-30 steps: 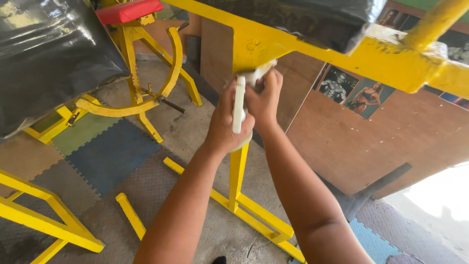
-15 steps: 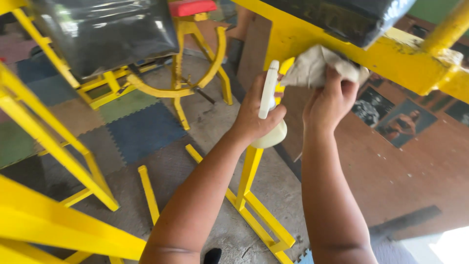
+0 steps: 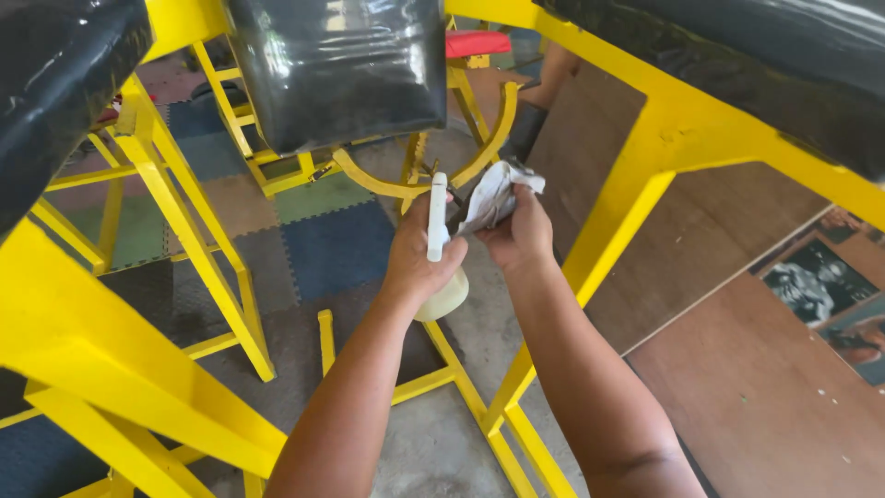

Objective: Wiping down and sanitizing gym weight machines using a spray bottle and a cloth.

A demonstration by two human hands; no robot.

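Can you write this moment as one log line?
left hand: holds spray bottle | right hand: holds rag | around: yellow frames, black pads

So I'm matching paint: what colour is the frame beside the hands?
Bright yellow, on the frame; the head view shows it.

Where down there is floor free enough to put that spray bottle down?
Bare concrete floor lies between the two yellow floor bars under the arms, and coloured foam mats beyond them look open. Crowded: yellow frame legs at left. The left hand grips the spray bottle; the right hand grips a rag.
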